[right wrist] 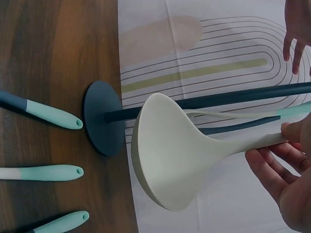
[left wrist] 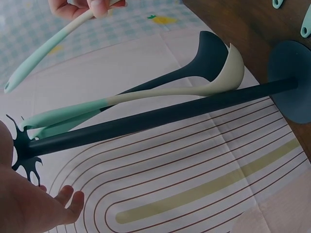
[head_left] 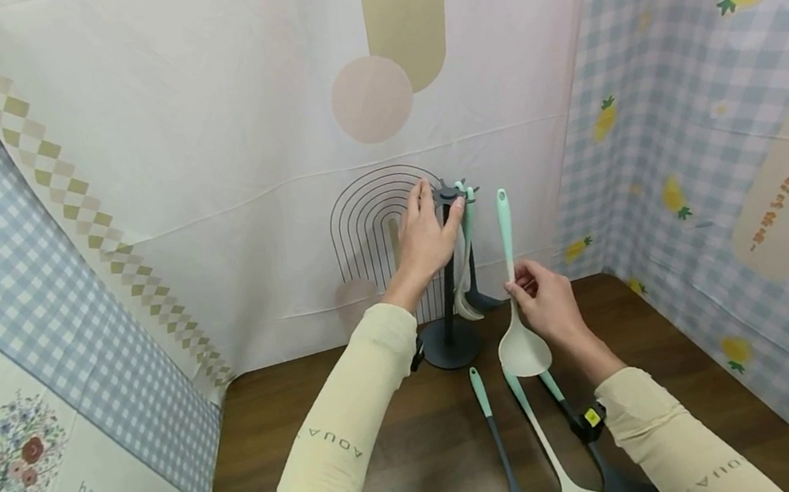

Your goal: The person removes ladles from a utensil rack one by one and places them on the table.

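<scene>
My right hand point(head_left: 548, 300) pinches a cream ladle point(head_left: 524, 350) by its stem, just below the mint-green handle. The ladle is upright, bowl down, to the right of a dark utensil stand point(head_left: 451, 345). At the stand's top, my left hand point(head_left: 425, 233) rests by the hooked crown point(left wrist: 23, 145) with its fingers extended, holding no utensil. Two mint-handled utensils hang from the hooks: a cream ladle point(left wrist: 232, 73) and a dark ladle point(left wrist: 206, 51). In the right wrist view, the held ladle's bowl point(right wrist: 170, 155) hides part of them.
On the brown table point(head_left: 303, 460) lie a dark utensil point(head_left: 503, 458), a cream utensil point(head_left: 555, 459) and another dark utensil point(head_left: 617, 484), partly behind my right forearm. Fabric-covered walls point(head_left: 215, 153) close off the back and sides.
</scene>
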Tool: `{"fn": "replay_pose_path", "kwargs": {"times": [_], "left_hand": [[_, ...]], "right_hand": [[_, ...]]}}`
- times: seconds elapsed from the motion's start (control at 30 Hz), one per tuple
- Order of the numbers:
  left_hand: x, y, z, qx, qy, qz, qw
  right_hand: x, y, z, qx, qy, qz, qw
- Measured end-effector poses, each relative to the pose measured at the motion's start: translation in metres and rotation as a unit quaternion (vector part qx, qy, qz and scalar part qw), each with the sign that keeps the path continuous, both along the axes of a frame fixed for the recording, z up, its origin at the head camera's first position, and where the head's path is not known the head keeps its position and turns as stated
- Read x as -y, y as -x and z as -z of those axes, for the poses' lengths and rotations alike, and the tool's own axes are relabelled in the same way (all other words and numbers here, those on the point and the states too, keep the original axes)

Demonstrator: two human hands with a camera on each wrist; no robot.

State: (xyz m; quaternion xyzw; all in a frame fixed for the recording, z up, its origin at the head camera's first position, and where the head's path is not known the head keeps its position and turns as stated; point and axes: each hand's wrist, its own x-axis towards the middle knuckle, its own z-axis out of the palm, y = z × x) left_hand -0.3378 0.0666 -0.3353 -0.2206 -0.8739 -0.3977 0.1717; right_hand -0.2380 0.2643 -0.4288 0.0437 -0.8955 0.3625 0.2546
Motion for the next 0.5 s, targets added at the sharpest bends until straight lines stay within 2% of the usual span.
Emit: {"fn": "replay_pose_path", "kwargs": {"times": [0.27,0.5], "left_hand": [[0.000,0.000,-0.001,0.003,0.003,-0.002,1.0000],[-0.001,0.000,-0.001,-0.003,0.002,-0.007,1.0000]], "right_hand": [[-0.007,0.000,0.002,0.004,-0.002,0.004,1.000],[-0.007,-0.001,0.011,0.009,0.002,0.009,1.000]]}}
